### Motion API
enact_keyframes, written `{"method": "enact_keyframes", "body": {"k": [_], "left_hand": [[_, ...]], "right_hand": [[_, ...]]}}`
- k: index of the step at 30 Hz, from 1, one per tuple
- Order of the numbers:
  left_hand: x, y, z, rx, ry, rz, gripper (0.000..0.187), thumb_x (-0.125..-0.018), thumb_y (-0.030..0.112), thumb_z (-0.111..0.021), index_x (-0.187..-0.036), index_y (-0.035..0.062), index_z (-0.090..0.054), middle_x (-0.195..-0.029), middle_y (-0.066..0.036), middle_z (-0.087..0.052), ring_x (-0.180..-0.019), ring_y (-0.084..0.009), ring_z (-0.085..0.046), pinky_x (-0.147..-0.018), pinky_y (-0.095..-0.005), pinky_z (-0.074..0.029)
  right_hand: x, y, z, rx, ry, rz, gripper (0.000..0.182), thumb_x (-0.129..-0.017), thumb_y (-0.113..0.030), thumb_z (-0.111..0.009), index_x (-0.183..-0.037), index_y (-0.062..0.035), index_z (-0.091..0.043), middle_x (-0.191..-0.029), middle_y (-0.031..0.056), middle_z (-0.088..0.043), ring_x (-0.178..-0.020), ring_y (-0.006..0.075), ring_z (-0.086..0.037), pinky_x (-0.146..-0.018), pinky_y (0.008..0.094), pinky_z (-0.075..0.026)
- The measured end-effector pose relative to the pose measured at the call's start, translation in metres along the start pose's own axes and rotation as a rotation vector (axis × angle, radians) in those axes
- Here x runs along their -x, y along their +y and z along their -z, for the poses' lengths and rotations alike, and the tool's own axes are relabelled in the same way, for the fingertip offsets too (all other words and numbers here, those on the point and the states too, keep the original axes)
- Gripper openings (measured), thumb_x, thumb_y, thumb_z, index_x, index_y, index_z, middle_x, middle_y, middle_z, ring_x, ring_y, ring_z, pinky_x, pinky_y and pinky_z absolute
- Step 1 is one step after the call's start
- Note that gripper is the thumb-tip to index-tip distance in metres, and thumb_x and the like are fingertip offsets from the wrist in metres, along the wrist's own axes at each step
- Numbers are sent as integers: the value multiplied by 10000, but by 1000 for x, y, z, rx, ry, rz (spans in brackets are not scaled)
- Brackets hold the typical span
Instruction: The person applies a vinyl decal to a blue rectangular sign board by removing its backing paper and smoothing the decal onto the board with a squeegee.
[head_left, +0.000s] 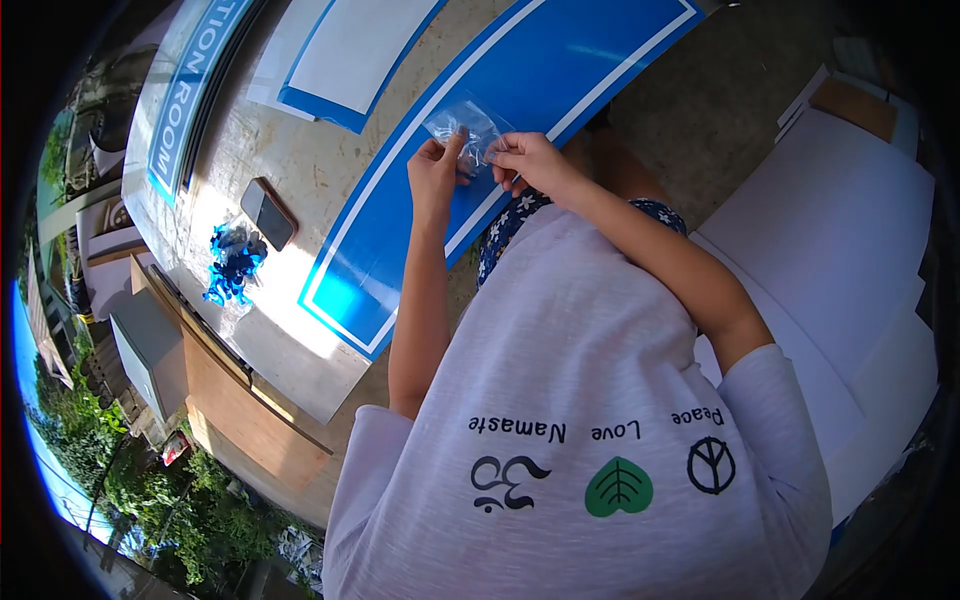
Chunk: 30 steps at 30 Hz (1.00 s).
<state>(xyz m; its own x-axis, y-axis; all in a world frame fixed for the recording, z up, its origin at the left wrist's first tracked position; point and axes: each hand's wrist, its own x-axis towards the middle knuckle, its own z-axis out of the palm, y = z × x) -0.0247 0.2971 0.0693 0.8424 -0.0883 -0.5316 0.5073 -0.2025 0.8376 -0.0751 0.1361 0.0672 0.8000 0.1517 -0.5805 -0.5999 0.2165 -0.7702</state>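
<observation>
- Your left forearm [421, 290] reaches almost straight ahead, its wrist nearly in line with it.
- Your left hand [435, 178] is closed in a pinch, thumb [456, 143] pointing forward, fingers curled.
- Your right arm [680, 255] bends at the elbow and slants inward across your front.
- Your right hand [532, 164] pinches too, thumb and fingers pointing left.
- Both hands sit close together, ahead of your torso [590, 350].

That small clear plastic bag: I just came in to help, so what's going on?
The person's left hand and right hand hold the clear plastic bag over a long blue panel with a white border. Its contents are unclear. Left of the panel lie a dark-screened phone and shiny blue pieces.
</observation>
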Motion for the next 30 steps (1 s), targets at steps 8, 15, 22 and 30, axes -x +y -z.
{"method": "enact_keyframes", "body": {"k": [8,15,22,30], "left_hand": [[2,-12,-7,-582,206,-130,333,-881,319,-701,-728,34,-626,-742,-51,-621,-720,-206,-585,-636,-339,-445],[-7,-37,-9,-851,482,-558,337,-830,334,-729,-694,38,-643,-1173,-85,-538,-1109,-299,-375,-980,-481,-206],[0,-46,2,-949,442,-631,232,-809,276,-721,-690,84,-675,-1078,-44,-552,-1039,-270,-432,-945,-495,-213],[8,-50,15,-874,416,-522,233,-824,288,-722,-715,85,-690,-1059,-26,-552,-1033,-243,-436,-960,-479,-207]], "right_hand": [[-30,-23,37,708,541,408,223,-911,-264,-657,-864,-46,-640,-701,81,-674,-630,214,-660,-563,311,-516],[-104,-51,24,1206,657,814,354,-921,-225,-603,-1228,-71,-517,-1230,161,-507,-1194,319,-481,-1019,466,-372],[-116,-47,21,1402,638,766,469,-909,-284,-561,-1298,-42,-457,-1325,198,-449,-1282,364,-399,-1124,520,-255],[-117,-48,18,1432,631,744,480,-913,-302,-566,-1305,-55,-440,-1319,194,-447,-1278,360,-395,-1106,519,-261]]}}
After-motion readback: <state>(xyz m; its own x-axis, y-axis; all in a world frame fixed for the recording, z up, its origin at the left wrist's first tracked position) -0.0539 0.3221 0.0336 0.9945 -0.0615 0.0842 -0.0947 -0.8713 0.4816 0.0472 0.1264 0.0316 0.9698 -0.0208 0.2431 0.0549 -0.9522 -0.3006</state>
